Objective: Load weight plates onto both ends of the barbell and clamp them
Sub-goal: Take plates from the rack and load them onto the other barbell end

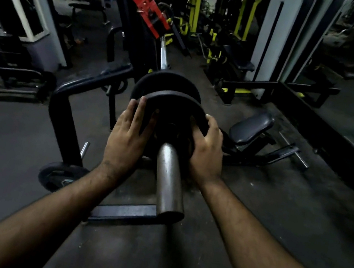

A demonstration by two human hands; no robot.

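The steel barbell sleeve (170, 184) points toward me at the frame's centre, its open end nearest. A black weight plate (177, 105) sits on the sleeve, with a larger black plate (157, 80) right behind it. My left hand (130, 132) grips the near plate's left rim, and my right hand (207, 148) grips its right rim. The plate's hub and the inner sleeve are hidden by my hands. No clamp is visible.
A black bench rack frame (61, 111) stands at left, with a small plate (57, 175) leaning low on it. A padded bench seat (251, 128) lies at right. Dark rubber floor surrounds; yellow-and-black machines (215, 29) stand behind.
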